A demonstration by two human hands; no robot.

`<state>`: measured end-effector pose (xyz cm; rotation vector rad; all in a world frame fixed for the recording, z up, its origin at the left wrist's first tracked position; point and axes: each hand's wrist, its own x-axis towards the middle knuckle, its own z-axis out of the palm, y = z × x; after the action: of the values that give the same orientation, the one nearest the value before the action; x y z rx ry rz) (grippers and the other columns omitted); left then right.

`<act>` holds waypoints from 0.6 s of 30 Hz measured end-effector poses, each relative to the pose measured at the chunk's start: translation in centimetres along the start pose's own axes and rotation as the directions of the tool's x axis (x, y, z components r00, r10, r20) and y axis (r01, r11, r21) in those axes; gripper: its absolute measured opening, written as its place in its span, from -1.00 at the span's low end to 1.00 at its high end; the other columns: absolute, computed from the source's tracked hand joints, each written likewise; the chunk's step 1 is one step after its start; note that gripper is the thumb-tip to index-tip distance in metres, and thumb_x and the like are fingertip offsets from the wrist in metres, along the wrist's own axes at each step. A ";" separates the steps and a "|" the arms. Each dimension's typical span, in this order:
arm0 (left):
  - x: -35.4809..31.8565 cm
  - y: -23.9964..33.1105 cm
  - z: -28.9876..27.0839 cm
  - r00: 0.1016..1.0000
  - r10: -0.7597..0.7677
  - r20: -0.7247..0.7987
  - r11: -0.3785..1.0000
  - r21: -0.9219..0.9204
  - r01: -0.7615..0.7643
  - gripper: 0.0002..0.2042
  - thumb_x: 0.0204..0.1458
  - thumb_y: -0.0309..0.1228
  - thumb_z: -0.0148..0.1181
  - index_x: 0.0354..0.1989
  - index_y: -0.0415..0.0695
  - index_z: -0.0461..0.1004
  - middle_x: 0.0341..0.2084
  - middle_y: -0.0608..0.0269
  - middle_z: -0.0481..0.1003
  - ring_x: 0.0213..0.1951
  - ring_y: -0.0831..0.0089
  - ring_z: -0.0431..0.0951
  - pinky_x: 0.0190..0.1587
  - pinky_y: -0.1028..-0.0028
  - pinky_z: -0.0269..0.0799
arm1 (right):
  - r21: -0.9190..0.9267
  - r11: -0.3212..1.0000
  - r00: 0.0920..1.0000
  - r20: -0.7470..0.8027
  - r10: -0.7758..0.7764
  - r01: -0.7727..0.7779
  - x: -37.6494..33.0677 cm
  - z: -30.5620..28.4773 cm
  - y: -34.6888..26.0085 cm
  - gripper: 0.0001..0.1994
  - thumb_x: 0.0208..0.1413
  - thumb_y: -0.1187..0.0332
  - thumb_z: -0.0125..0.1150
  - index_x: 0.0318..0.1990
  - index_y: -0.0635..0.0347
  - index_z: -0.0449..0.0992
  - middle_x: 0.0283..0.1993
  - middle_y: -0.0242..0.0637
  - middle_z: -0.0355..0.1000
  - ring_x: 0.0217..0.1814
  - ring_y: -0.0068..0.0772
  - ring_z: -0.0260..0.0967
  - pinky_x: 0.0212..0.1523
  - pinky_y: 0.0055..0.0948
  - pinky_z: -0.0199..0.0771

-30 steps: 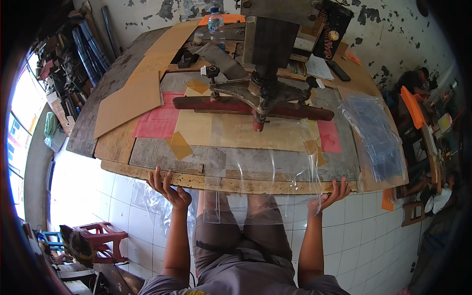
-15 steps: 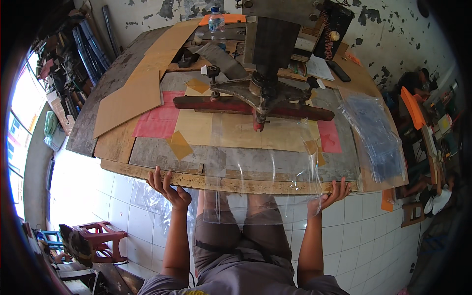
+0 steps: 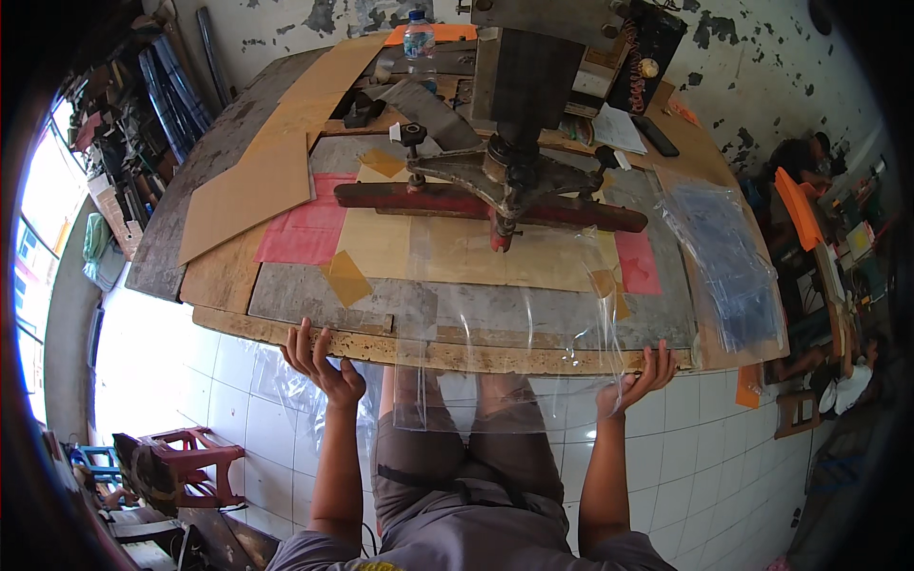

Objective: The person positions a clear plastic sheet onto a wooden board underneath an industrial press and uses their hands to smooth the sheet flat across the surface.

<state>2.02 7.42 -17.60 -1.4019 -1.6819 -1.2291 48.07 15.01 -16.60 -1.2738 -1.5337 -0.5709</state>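
My left hand (image 3: 326, 365) rests at the table's front wooden edge (image 3: 457, 356), its fingers stretched up over it and apart. At the right end of that edge, my right hand (image 3: 640, 384) lies in much the same way, beside the corner of a clear plastic sheet (image 3: 495, 319). The sheet hangs over the edge above my lap and reaches back under the press bar (image 3: 581, 214). That red-brown bar hangs from a metal spider-shaped bracket (image 3: 509, 176) above a yellowish sheet (image 3: 543, 259). Neither hand visibly grips the plastic.
Flat clear plastic pieces (image 3: 719, 262) are stacked at the right. Brown boards (image 3: 249, 195) lie on the left. A water bottle (image 3: 419, 40) and a phone (image 3: 656, 137) stand farther back. On the floor at left is a red stool (image 3: 205, 462); another person (image 3: 804, 157) sits far right.
The view has shifted very slightly. Both hands stay at the table edge, and the plastic sheet and press bar look the same.
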 end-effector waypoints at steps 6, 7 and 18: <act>7.0 0.0 -4.5 0.996 0.063 0.069 0.995 -0.088 -0.056 -0.64 0.32 -0.16 -0.10 0.00 -0.16 0.48 -0.09 0.12 0.60 -0.03 0.16 0.55 0.20 0.12 0.18 | 0.243 0.969 0.999 0.026 0.048 -0.053 6.0 -3.3 0.3 -0.49 0.44 0.13 -0.31 0.22 0.38 0.39 0.28 -0.05 0.39 0.35 -0.09 0.27 0.39 -0.14 0.16; 9.2 0.5 -4.2 0.979 0.101 0.175 0.982 -0.177 -0.070 -0.69 0.28 -0.22 -0.04 -0.04 -0.17 0.50 -0.10 0.11 0.60 -0.05 0.15 0.55 0.16 0.14 0.23 | 0.276 0.960 0.995 0.097 0.029 -0.055 8.3 -3.7 0.0 -0.52 0.43 0.16 -0.23 0.21 0.36 0.42 0.26 -0.06 0.41 0.32 -0.08 0.30 0.37 -0.13 0.19; 21.5 6.5 7.9 0.464 0.658 0.593 0.739 -0.627 -0.245 -0.65 0.16 -0.28 0.22 0.03 -0.23 0.54 -0.02 -0.01 0.57 0.03 0.02 0.56 0.16 0.14 0.44 | 0.601 0.785 0.568 0.597 -0.567 0.151 23.2 7.0 -7.0 -0.67 0.14 0.31 0.33 0.04 0.21 0.60 0.09 -0.15 0.57 0.16 -0.12 0.50 0.22 -0.21 0.44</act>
<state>3.79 23.07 0.21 -2.8296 -1.2903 -0.6831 40.69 28.65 3.27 -0.7751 -2.5104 0.1900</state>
